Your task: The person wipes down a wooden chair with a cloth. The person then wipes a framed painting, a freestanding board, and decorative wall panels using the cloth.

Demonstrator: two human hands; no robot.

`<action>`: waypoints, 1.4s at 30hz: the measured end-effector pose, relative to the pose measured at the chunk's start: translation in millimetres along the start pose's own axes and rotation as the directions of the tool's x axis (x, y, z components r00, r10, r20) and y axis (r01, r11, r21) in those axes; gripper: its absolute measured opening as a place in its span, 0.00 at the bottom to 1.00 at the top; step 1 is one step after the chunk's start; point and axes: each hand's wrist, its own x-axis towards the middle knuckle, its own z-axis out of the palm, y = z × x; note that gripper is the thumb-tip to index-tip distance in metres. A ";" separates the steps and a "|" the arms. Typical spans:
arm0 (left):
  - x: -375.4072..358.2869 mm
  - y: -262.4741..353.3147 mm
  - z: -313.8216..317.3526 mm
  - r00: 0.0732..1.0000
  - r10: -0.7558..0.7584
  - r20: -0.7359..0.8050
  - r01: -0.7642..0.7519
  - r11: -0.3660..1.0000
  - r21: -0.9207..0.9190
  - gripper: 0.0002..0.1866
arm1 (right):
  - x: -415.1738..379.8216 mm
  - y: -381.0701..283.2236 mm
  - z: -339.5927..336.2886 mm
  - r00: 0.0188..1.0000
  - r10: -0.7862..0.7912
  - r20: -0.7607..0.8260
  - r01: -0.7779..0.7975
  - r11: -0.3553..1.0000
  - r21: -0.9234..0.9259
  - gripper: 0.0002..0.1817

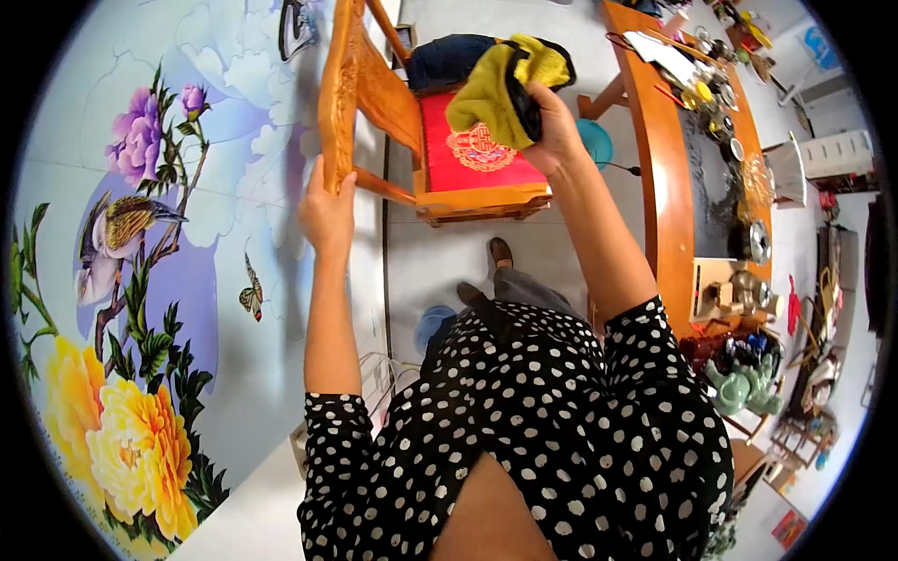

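My left hand [327, 210] is closed round the end of the carved back of a wooden chair [339, 103]. In my right hand [557, 131] is a bunched yellow-green cloth [491, 93] with black edging, my fingers pressed into its folds. The cloth is held up over the chair's seat and hides part of the red cushion [440, 140], which bears a gold round emblem. Behind the cloth, a dark blue folded fabric [449, 61] rests at the far side of the seat.
A wall with painted flowers and a bird [122, 224] stands at left. To the right runs a long wooden table [659, 206] with a dark tray [716, 178] and tea ware. A teal basin [594, 142] and a blue bucket [433, 325] are on the floor, with white cables [379, 369] near the wall.
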 end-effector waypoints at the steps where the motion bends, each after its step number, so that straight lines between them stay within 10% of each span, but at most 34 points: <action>1: 1.3 3.2 -4.8 1.000 -0.008 0.012 0.008 1.000 -0.011 0.29 | -4.3 -5.7 -12.6 1.000 -0.011 -0.027 0.011 1.000 0.006 0.20; 12: 50.9 -73.2 -32.6 0.996 -0.025 0.082 0.045 0.965 -0.257 0.25 | -62.8 -68.1 -126.9 0.922 -0.309 -0.234 0.325 0.945 0.033 0.20; 27: -0.2 -46.6 -57.4 0.991 -0.104 0.083 0.106 0.994 -0.019 0.24 | -80.4 -109.7 -169.7 0.900 -0.301 -0.314 0.346 0.933 0.099 0.17; 33: -34.4 -72.0 -55.5 0.973 -0.217 0.085 0.233 0.921 -0.314 0.24 | -58.1 -156.7 -250.3 0.925 -0.260 -0.277 0.318 0.928 0.192 0.18; 37: -27.1 -90.0 -53.5 0.978 -0.202 0.046 0.207 0.963 -0.173 0.23 | -55.4 -197.8 -281.6 0.921 -0.248 -0.299 0.306 0.938 0.165 0.18; 42: -20.0 -80.8 -54.5 0.990 0.004 -0.141 0.093 0.733 0.674 0.23 | -51.5 -243.8 -327.9 0.911 -0.213 -0.354 0.265 0.959 0.105 0.21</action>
